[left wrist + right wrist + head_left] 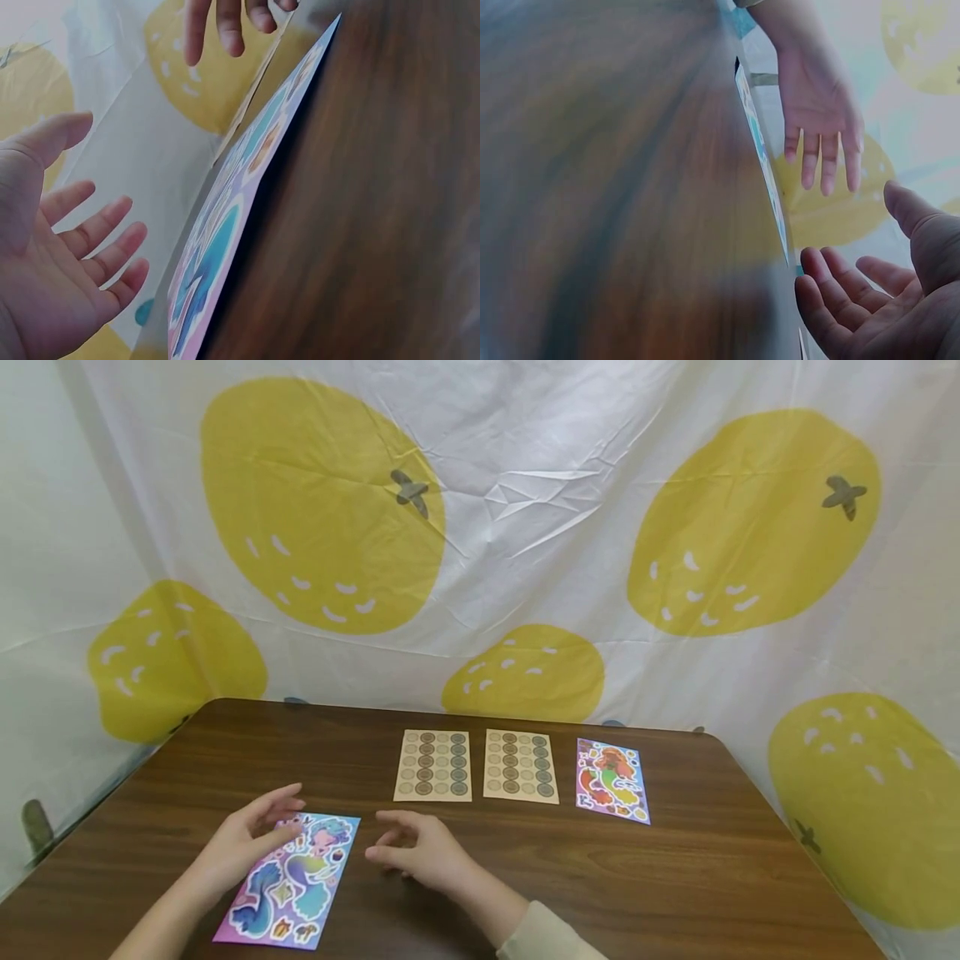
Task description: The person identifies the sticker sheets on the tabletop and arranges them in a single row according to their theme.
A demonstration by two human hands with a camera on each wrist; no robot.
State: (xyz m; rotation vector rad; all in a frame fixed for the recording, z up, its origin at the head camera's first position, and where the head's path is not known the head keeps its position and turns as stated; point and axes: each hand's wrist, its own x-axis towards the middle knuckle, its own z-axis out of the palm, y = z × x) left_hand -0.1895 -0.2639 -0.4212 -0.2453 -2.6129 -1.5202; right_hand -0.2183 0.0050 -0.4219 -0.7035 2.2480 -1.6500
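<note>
Toward the near-left mermaid sticker sheet (pixel 292 881), best lower both hands (pixel 238 845) (pixel 431 856), apart and empty, pinching opposite edges lightly.

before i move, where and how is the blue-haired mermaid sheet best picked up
Probably by the edge nearest the person, coming from that side: pinch the blue-haired mermaid sheet, thumb on top, fingertip beneath. It is thin, and the left-wrist view shows a dark band beneath that edge, so a finger may fit under. The left hand overlaps its far left corner.
</note>
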